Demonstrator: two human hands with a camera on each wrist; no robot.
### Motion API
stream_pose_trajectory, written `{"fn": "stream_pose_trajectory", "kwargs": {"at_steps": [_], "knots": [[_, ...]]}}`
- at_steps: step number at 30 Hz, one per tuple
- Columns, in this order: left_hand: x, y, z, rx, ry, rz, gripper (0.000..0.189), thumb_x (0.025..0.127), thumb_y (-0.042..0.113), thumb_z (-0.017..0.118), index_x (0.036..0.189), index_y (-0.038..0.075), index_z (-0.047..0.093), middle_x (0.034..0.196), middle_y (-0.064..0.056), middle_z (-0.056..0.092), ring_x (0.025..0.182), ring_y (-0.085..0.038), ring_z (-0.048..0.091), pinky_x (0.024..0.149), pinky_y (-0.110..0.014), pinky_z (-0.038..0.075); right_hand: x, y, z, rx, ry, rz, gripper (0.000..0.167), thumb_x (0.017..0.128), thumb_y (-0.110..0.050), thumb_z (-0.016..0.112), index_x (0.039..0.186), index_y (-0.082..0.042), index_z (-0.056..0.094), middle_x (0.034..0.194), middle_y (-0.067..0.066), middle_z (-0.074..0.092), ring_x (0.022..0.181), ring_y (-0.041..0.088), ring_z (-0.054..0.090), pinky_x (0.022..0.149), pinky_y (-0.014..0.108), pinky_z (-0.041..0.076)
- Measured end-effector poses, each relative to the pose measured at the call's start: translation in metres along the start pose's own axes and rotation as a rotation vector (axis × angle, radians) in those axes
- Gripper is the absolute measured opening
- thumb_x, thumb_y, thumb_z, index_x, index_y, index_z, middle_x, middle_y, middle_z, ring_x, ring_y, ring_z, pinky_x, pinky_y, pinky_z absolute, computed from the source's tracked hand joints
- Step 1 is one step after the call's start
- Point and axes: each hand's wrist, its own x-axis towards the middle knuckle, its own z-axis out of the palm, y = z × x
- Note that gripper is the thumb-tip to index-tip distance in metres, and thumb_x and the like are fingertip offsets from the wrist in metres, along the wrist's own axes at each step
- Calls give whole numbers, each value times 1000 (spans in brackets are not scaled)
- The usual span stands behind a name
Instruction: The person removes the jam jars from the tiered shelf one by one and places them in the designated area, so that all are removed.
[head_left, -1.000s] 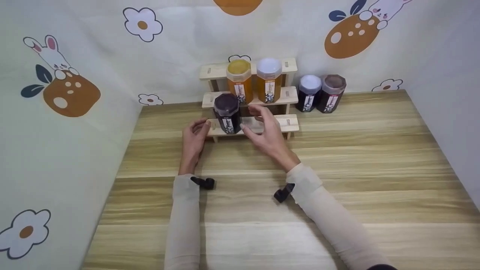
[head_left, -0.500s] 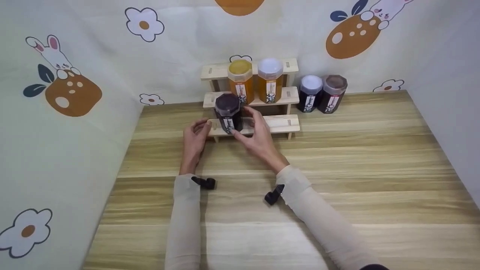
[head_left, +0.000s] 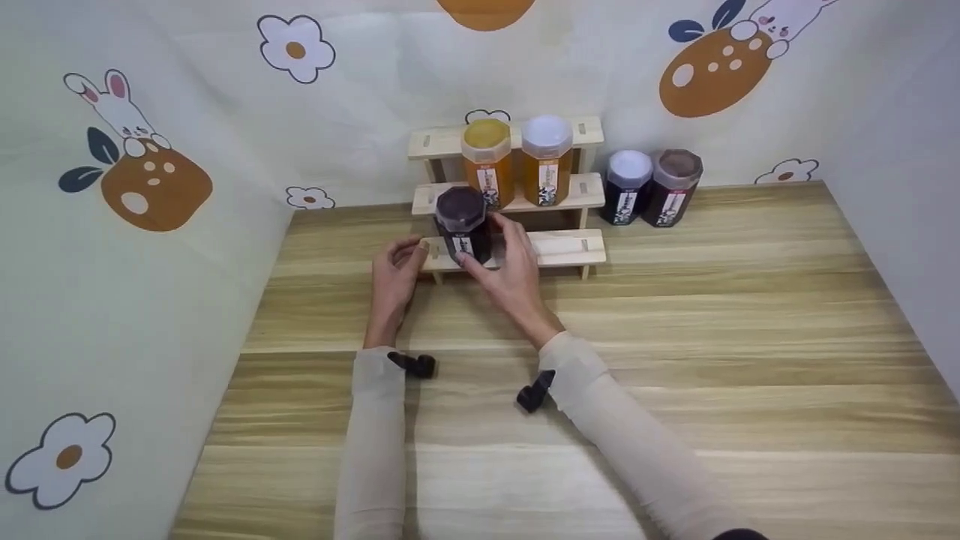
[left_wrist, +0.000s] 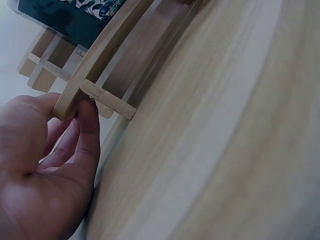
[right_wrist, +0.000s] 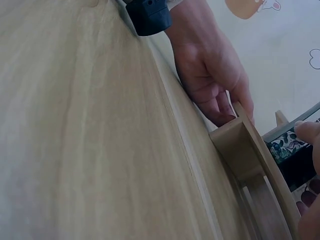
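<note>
My left hand (head_left: 394, 277) pinches the left end of the wooden rack (head_left: 574, 246) at its lowest step, the thumb on top of the plank and the fingers bent beneath it. My right hand (head_left: 514, 274) curves round a dark jar (head_left: 460, 210) on that same lowest step, left of the rack's middle. The thumb presses the jar's front near the label and the fingers reach round its right side, the hand spread only as wide as the jar; my fingertips behind it are hidden.

On the rack's middle step stand two amber jars: one with a yellow-looking lid (head_left: 489, 169), left of the rack's middle, and one with a white lid (head_left: 546, 180) to its right. Just right of the rack, on the wood-grain table (head_left: 712, 337), stand a white-lidded dark jar (head_left: 627, 187) and a brown-lidded jar (head_left: 673, 191), side by side. Behind the rack is a wall covering (head_left: 375, 97) printed with flowers and rabbits.
</note>
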Motion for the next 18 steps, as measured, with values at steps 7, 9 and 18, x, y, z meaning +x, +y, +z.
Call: {"fn": "stream_pose_trajectory", "kwargs": {"at_steps": [7, 9, 18], "knots": [[-1, 2, -1, -10, 4, -13, 34, 103, 15, 75, 130, -6, 69, 127, -21, 72, 114, -20, 69, 102, -26, 57, 1, -3, 7, -78, -14, -24, 92, 84, -44, 94, 154, -3, 51, 148, 16, 63, 138, 31, 61, 122, 45, 48], [-1, 2, 0, -14, -3, -11, 35, 103, 15, 75, 130, -7, 69, 127, -22, 72, 114, -20, 69, 102, -25, 57, 1, -4, 8, -111, -5, -24, 94, 83, -45, 95, 154, -2, 50, 148, 17, 63, 138, 32, 61, 122, 46, 49], [-1, 2, 0, -7, -23, -17, 37, 103, 19, 76, 131, -5, 70, 128, -22, 72, 117, -22, 68, 103, -26, 56, -1, -4, 5, -66, 48, -49, 84, 82, -33, 97, 147, 1, 56, 144, 21, 68, 133, 36, 67, 118, 48, 53]]}}
